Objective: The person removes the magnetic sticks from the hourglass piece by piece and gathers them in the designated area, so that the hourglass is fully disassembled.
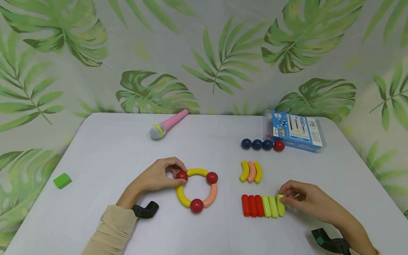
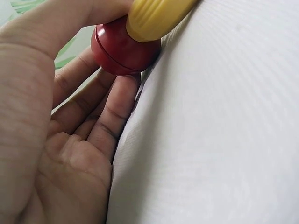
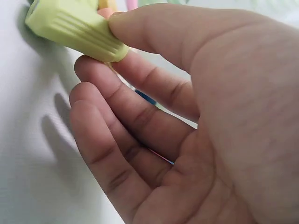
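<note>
My left hand [image 1: 164, 174] pinches a red ball [image 1: 182, 176] between thumb and fingers. That ball is part of a ring made of two yellow curved rods [image 1: 182, 197], a peach curved rod [image 1: 210, 195] and two more red balls [image 1: 196, 205]. In the left wrist view, a yellow rod [image 2: 156, 18] sits against the held ball. Over on the right, my right hand [image 1: 307, 200] pinches the upper end of a light green rod [image 1: 280, 206]. It stands at the right end of a row with other green rods [image 1: 269, 207] and red straight rods [image 1: 253, 205].
Two yellow curved rods and a peach one [image 1: 251, 172] lie above the row. Dark blue balls [image 1: 256, 144] and a red ball [image 1: 278, 146] line up by a blue-labelled plastic box [image 1: 296, 129]. A pink microphone [image 1: 172, 122] lies at the back, a green block [image 1: 62, 181] far left.
</note>
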Motion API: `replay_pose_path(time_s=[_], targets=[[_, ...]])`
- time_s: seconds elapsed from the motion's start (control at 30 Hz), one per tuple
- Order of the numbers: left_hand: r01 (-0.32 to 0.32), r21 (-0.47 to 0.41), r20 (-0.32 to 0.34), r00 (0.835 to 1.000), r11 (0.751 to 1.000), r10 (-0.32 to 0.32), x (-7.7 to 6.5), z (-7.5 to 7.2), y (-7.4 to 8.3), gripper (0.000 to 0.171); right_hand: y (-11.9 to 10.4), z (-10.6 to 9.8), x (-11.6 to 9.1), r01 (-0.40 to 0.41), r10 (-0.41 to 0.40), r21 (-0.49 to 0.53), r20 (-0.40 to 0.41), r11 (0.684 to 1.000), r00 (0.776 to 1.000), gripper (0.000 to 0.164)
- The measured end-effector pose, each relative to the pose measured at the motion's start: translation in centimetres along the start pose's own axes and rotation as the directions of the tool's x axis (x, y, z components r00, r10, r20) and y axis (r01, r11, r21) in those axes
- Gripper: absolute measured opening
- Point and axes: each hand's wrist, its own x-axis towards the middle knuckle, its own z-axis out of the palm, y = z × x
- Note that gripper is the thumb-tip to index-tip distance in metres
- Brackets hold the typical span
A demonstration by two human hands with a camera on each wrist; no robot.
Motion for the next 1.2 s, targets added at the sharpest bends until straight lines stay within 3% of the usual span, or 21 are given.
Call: replay_pose_path(time_s=[0.8, 1.2], targets=[[-0.001, 0.003, -0.001, 1.0, 1.0, 0.001, -0.1, -0.2, 0.1, 0.026, -0.1, 0.4, 0.1, 0.02, -0.02, -0.067, -0.007, 0.998, 1.0, 0.021], [-0.019, -0.019, 0.013, 1.0, 1.0, 0.019, 0.0, 0.1, 0.0, 0.026, -1.2, 0.6, 1.2, 0.106, -0.129, -0.152, -0.148, 0.983, 0.981, 0.018]])
